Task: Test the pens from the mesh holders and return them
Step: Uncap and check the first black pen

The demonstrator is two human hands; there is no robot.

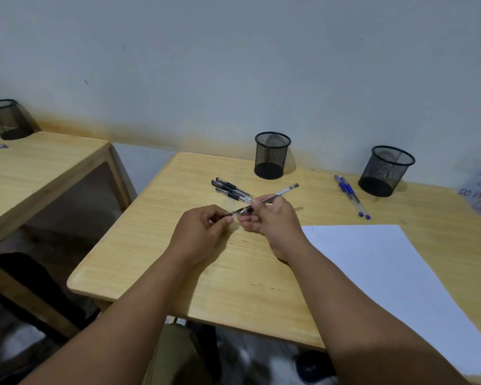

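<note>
I had both hands over the middle of the light wooden desk, sharing one clear-barrelled black pen. My right hand pinched the barrel near its middle between fingertips and thumb, with the far end of the pen slanting up and to the right, clear of the desk. My left hand was closed on the near end of that same pen, its fingertips curled round the tip; whether it gripped a cap or the bare point I could not tell.

Just behind my hands lay a small cluster of black-capped clear pens, side by side on the desk and angled toward the left. Behind them, near the wall, stood a round black wire-mesh pen holder, upright. A second black mesh holder stood further right, also upright, and just left of it lay two blue-capped clear pens, nearly parallel, pointing toward me.

A plain white sheet of paper lay flat on the right part of the desk, its near corner beside my right wrist.

On a separate wooden desk to the left, a third black mesh holder stood at the back.
</note>
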